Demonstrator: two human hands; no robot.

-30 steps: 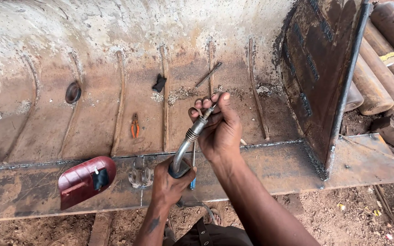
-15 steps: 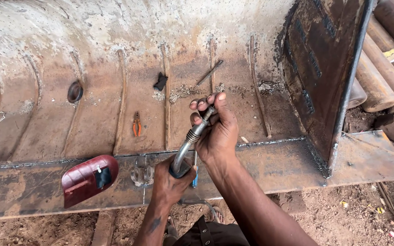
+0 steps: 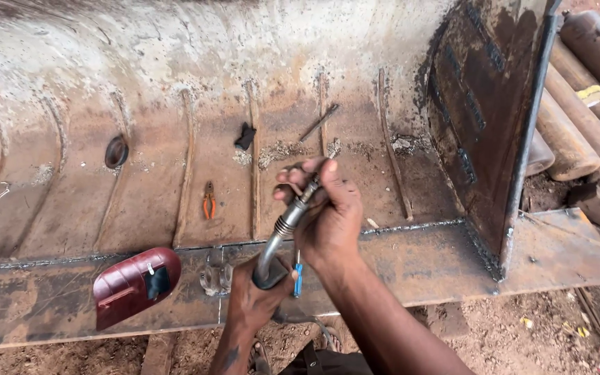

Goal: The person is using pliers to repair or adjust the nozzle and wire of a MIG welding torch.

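I hold a curved metal welding torch (image 3: 280, 237) with both hands over the front lip of a large rusty steel bucket (image 3: 175, 90). My left hand (image 3: 253, 300) grips the torch's dark handle low down, near a small blue trigger. My right hand (image 3: 331, 208) is closed around the neck and nozzle end, fingers wrapped over the tip. The torch points up and away from me, above the flat steel lip plate (image 3: 411, 257).
A dark red welding mask (image 3: 133, 285) lies on the lip at left. Orange-handled pliers (image 3: 208, 201), a black scrap (image 3: 245, 136) and a metal rod (image 3: 319, 123) lie inside the bucket. A rusty side plate (image 3: 487, 125) stands at right, with gas cylinders (image 3: 578, 118) beyond.
Both hands stay on the torch in the same hold. The view has shifted only slightly.
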